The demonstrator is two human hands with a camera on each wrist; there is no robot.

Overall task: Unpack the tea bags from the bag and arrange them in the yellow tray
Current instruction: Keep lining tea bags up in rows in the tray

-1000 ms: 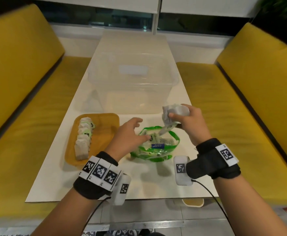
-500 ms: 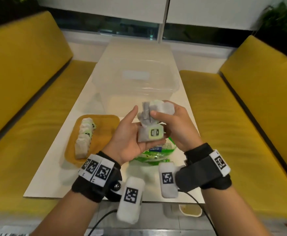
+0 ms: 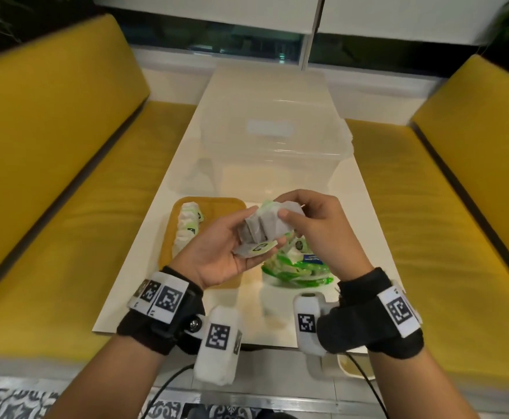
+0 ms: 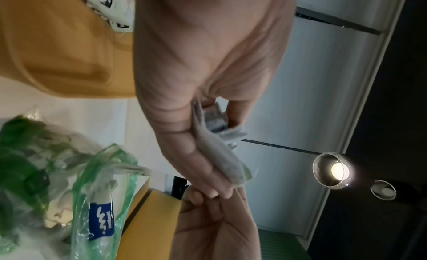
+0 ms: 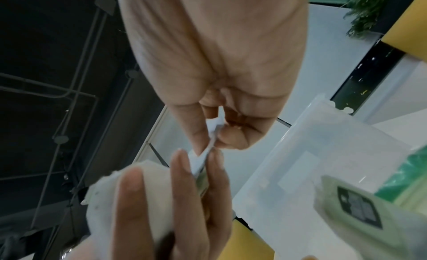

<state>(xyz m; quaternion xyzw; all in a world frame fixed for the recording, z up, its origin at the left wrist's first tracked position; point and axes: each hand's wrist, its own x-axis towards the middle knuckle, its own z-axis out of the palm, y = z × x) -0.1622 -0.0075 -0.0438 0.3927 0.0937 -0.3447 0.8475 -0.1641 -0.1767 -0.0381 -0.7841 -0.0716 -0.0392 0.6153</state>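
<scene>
I see both hands raised above the near end of the white table [image 3: 365, 207]; my left hand [image 3: 217, 252] lies palm up under a small clump of tea bags [image 3: 265, 228], fingers curled loosely round it from below; my right hand [image 3: 316, 231] pinches the upper end of the same clump between thumb and fingertips, so both hands are closed on it; a green-and-white paper tag [image 3: 260, 247] lies flat at the lower edge of the clump, and I can make out a dark emblem on it but cannot read any wording. In the right wrist view the thumb and forefinger pinch a thin white fold of a bag; a second tag [image 5: 358, 207] near the lens shows a dark printed square, too blurred to read.

The bag [image 3: 297, 269], clear plastic with green print, sits on the table under the hands, just to the right of the yellow tray [image 3: 168, 237]; the left wrist view shows a blue label [image 4: 101, 223] on it with white script I cannot decipher; more tea bags show through its plastic. In the tray a row of tea bags [image 3: 188, 225] stands along its left side, with green tags showing. Beyond the hands stands a clear plastic bin [image 3: 274, 140]; yellow benches [image 3: 66, 176] flank the table.
</scene>
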